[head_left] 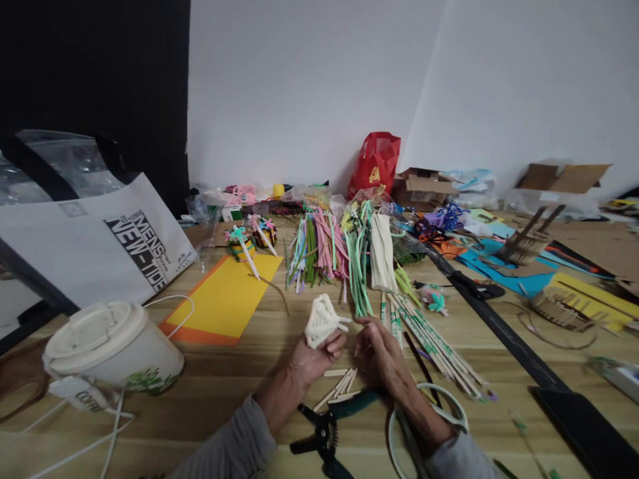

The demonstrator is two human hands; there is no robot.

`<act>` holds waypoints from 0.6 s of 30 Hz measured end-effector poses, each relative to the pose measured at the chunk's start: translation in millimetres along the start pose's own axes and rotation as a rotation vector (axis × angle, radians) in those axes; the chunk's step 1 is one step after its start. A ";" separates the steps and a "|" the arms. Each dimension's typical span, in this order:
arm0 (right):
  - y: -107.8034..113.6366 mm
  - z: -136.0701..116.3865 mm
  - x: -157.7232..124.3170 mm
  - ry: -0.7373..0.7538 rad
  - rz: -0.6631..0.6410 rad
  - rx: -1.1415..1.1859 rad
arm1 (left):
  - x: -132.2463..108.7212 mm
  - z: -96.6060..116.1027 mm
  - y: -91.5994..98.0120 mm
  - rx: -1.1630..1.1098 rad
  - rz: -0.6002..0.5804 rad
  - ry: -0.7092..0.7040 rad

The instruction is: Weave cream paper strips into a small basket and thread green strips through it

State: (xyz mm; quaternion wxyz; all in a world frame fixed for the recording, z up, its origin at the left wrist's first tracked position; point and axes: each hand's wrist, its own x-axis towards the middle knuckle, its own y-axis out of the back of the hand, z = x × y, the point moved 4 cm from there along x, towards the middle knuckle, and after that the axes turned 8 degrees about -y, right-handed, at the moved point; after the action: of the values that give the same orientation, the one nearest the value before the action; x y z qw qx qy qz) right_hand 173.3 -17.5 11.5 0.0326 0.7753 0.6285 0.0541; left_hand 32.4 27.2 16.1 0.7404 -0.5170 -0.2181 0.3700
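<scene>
My left hand (315, 356) is closed round a small white woven ball of paper strips (322, 320), held upright just above the wooden table (229, 389). One loose strip end sticks out to the right of the ball. My right hand (379, 351) rests on the table beside it, fingers curled toward that strip end; what they pinch is too small to make out. Short cream strip pieces (339, 387) lie on the table between my wrists. Green-handled pliers (329, 426) lie just below my forearms.
A lidded paper cup (112, 349) stands at left by a white printed bag (100, 249). Yellow-orange card (224, 299), bundles of coloured strips (319, 249), wrapped sticks (434, 346), white-handled scissors (424, 426), a black ruler (499, 326), red bag (375, 161) and cardboard pieces crowd the table.
</scene>
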 end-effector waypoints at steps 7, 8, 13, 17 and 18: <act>-2.6 -4.6 -4.0 -0.005 -0.015 -0.066 | -1.2 1.1 0.3 -0.016 0.024 0.034; -2.5 -5.6 -4.5 -0.002 -0.017 -0.078 | -1.3 1.1 0.3 -0.013 0.022 0.038; 2.0 -8.3 -3.9 0.021 0.034 -0.140 | 2.0 3.1 0.4 0.013 0.011 -0.008; 10.5 -8.0 -0.8 0.031 0.137 -0.153 | 10.0 5.6 3.8 0.219 0.098 -0.121; 13.3 -7.1 0.2 0.023 0.164 -0.133 | 12.1 7.7 5.8 0.306 0.146 -0.188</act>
State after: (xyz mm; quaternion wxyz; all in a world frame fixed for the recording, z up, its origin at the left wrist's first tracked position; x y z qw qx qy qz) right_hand 185.3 -20.1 20.1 0.0724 0.8197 0.5580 0.1072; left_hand 32.7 42.3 12.8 0.7579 -0.3761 -0.1895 0.4983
